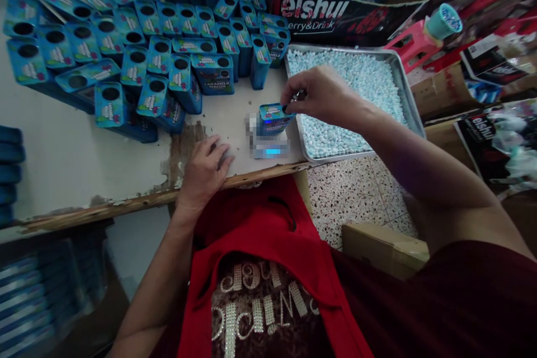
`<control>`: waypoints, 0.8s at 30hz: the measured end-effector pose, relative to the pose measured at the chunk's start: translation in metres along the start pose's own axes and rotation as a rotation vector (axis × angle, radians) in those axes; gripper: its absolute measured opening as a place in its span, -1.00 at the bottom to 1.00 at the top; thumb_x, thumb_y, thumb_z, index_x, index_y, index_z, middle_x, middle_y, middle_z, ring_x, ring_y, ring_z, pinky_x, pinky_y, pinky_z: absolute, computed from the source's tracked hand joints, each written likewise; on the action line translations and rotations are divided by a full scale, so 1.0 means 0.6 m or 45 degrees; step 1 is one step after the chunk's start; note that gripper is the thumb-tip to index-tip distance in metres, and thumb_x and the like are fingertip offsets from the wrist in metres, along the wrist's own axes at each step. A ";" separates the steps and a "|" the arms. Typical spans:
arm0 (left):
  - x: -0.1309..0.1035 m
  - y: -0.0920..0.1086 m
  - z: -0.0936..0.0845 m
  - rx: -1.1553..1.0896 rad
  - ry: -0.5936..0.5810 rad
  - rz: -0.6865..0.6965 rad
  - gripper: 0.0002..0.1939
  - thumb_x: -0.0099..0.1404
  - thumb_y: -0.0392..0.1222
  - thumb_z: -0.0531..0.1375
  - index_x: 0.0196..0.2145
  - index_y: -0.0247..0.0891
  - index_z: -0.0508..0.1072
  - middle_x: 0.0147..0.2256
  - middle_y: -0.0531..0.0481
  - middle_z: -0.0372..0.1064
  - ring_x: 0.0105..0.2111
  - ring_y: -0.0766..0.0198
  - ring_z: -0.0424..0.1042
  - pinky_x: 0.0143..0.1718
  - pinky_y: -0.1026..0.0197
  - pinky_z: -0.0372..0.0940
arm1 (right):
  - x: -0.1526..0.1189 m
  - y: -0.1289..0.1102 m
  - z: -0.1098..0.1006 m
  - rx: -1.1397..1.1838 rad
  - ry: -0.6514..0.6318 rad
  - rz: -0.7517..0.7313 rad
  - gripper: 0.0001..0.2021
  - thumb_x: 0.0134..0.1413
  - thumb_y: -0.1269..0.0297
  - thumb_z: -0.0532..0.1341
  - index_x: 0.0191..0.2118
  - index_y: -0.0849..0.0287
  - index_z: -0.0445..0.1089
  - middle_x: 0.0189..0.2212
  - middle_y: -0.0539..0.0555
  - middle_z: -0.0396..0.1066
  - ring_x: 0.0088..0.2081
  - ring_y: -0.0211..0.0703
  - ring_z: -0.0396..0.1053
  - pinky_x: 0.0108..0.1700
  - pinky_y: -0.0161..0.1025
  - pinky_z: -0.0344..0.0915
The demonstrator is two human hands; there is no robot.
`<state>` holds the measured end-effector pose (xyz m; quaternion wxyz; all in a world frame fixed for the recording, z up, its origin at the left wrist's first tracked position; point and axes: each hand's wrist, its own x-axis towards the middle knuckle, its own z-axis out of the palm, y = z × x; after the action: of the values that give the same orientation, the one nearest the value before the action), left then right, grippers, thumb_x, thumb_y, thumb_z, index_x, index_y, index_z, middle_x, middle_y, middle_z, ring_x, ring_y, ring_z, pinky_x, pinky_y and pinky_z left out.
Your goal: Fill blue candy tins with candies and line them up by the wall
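Note:
A small blue candy tin point(273, 120) stands upright on a small digital scale point(260, 151) with a lit blue display, near the table's front edge. My right hand point(316, 92) is over the tin's right end, its fingers pinched together at the top opening; what they hold is hidden. Right of the scale, partly under my right forearm, a metal tray point(403, 89) is filled with small pale blue and white candies point(348, 137). My left hand point(205, 170) lies on the table's edge left of the scale, fingers apart, holding nothing.
Many blue tins point(151, 92) with round top holes stand crowded on the table's left and back. A black printed carton point(319, 17) with more tins is behind the tray. A pink stool point(413, 45) bears a teal cup point(444, 21). A cardboard box point(381, 243) sits on the floor.

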<state>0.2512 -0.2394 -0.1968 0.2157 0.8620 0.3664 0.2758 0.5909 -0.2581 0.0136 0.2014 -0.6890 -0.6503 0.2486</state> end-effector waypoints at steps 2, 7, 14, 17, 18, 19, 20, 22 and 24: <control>0.000 -0.001 0.000 0.003 -0.004 0.009 -0.75 0.72 -0.05 0.30 0.19 -0.13 0.69 0.36 -0.33 0.60 0.36 -0.23 0.60 0.50 -0.33 0.54 | 0.000 -0.006 0.000 -0.136 -0.019 -0.047 -0.84 0.06 0.37 0.63 -0.30 -0.02 0.73 -0.33 0.05 0.67 -0.04 0.19 0.65 -0.02 0.00 0.52; 0.000 0.000 0.002 -0.040 -0.026 -0.024 -0.74 0.71 -0.06 0.29 0.20 -0.15 0.68 0.39 -0.36 0.57 0.40 -0.26 0.58 0.53 -0.34 0.51 | 0.006 -0.008 0.002 -0.312 -0.094 -0.092 -0.86 0.14 0.37 0.60 -0.32 -0.02 0.71 -0.21 0.10 0.73 0.01 0.22 0.64 0.05 0.02 0.50; 0.000 0.001 0.004 -0.016 -0.013 -0.019 -0.75 0.71 -0.06 0.30 0.19 -0.13 0.69 0.39 -0.33 0.58 0.40 -0.26 0.58 0.54 -0.36 0.52 | 0.007 -0.007 0.002 -0.302 -0.116 -0.094 -0.87 0.14 0.34 0.62 -0.26 -0.02 0.72 -0.19 0.11 0.71 0.06 0.26 0.64 0.06 0.04 0.51; -0.001 -0.001 0.004 -0.038 0.004 -0.012 -0.77 0.71 -0.06 0.30 0.19 -0.09 0.68 0.37 -0.30 0.59 0.41 -0.24 0.59 0.54 -0.35 0.53 | 0.007 -0.011 0.002 -0.378 -0.130 -0.110 -0.88 0.17 0.38 0.58 -0.24 -0.01 0.74 -0.15 0.12 0.73 0.05 0.26 0.63 0.09 0.06 0.50; -0.001 -0.001 0.004 -0.046 0.010 -0.009 -0.78 0.71 -0.07 0.31 0.19 -0.08 0.68 0.37 -0.29 0.60 0.40 -0.24 0.59 0.54 -0.34 0.54 | 0.007 -0.012 0.001 -0.398 -0.130 -0.110 -0.87 0.18 0.39 0.57 -0.23 -0.01 0.74 -0.14 0.13 0.73 0.05 0.26 0.63 0.09 0.06 0.50; -0.001 -0.002 0.004 -0.049 0.015 -0.001 -0.78 0.71 -0.07 0.31 0.19 -0.08 0.68 0.36 -0.30 0.60 0.40 -0.24 0.60 0.53 -0.34 0.55 | 0.008 -0.012 0.001 -0.417 -0.130 -0.109 -0.87 0.19 0.40 0.56 -0.21 -0.01 0.75 -0.14 0.13 0.74 0.05 0.26 0.63 0.10 0.06 0.51; -0.001 -0.003 0.004 -0.048 0.020 0.011 -0.78 0.71 -0.06 0.31 0.19 -0.09 0.68 0.36 -0.31 0.60 0.39 -0.25 0.61 0.51 -0.34 0.56 | 0.008 -0.012 0.002 -0.435 -0.129 -0.109 -0.86 0.19 0.41 0.55 -0.20 -0.02 0.76 -0.13 0.13 0.74 0.05 0.26 0.63 0.10 0.06 0.51; -0.001 -0.003 0.005 -0.047 0.028 0.027 -0.77 0.71 -0.06 0.31 0.18 -0.11 0.68 0.35 -0.34 0.60 0.37 -0.28 0.62 0.49 -0.36 0.57 | 0.009 -0.013 0.002 -0.465 -0.130 -0.113 -0.84 0.20 0.42 0.53 -0.17 -0.02 0.78 -0.10 0.13 0.75 0.05 0.26 0.64 0.13 0.08 0.51; -0.002 -0.003 0.005 -0.056 0.023 0.018 -0.78 0.71 -0.06 0.31 0.18 -0.10 0.67 0.36 -0.34 0.59 0.37 -0.29 0.62 0.49 -0.38 0.56 | 0.007 -0.016 0.004 -0.474 -0.121 -0.115 -0.83 0.22 0.40 0.52 -0.14 -0.03 0.80 -0.05 0.13 0.77 0.05 0.26 0.65 0.17 0.10 0.52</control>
<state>0.2515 -0.2395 -0.2001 0.2293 0.8572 0.3561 0.2931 0.5822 -0.2531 0.0171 0.0506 -0.6718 -0.7242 0.1472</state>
